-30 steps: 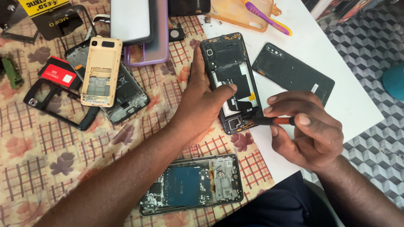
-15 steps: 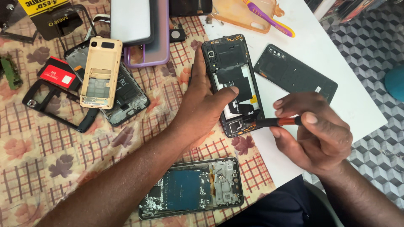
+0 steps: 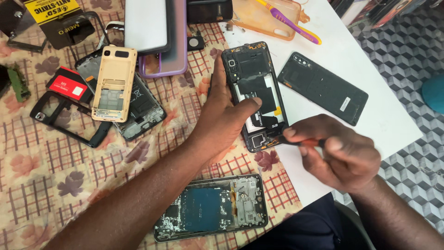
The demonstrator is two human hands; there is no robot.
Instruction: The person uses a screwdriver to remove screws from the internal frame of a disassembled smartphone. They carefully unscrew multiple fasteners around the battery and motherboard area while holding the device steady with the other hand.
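The left hand (image 3: 222,118) grips the opened black smartphone (image 3: 255,95) by its left edge, thumb pressed on the middle of its inside. The right hand (image 3: 340,155) pinches a small screwdriver (image 3: 296,141) between thumb and fingers, tip at the phone's lower right corner. Just right of these fingers lies the removed black back cover (image 3: 323,88). Below the left wrist rests a stripped phone frame (image 3: 212,208). Left of the left fingers lie a beige phone housing (image 3: 113,83) and a purple phone case (image 3: 173,51); above them, a purple toothbrush (image 3: 289,21).
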